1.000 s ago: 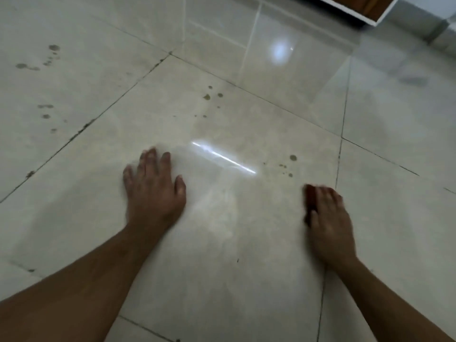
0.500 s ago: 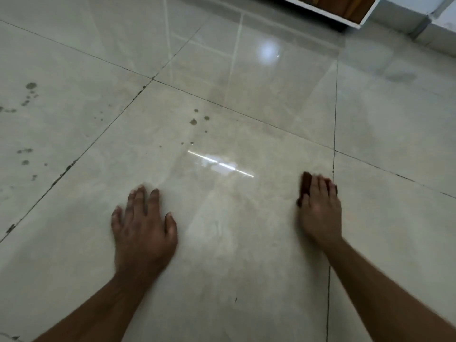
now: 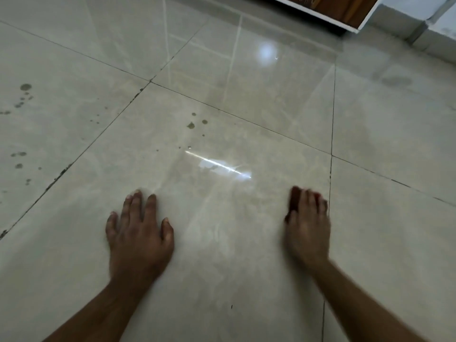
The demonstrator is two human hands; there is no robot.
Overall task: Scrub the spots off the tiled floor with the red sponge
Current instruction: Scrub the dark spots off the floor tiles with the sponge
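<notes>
Left hand (image 3: 139, 233) flat on floor (image 3: 222, 255); sponge (image 3: 294, 199) under right hand (image 3: 308, 228); spots (image 3: 195, 123) ahead.

Open tiled floor (image 3: 246, 243) lies between the left hand (image 3: 139, 233), flat on the tile, and the right hand (image 3: 307, 225) on the red sponge (image 3: 294, 197). Ahead, bare floor reaches the spots (image 3: 191, 125). A cabinet (image 3: 345, 13) stands far off.

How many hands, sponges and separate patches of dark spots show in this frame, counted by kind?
Hands: 2, the left hand flat on the tiled floor and the right hand pressing the red sponge.
Sponges: 1.
Spot patches: 2, the spots on the far left tile and the spots ahead of the hands.
Total: 5.
</notes>
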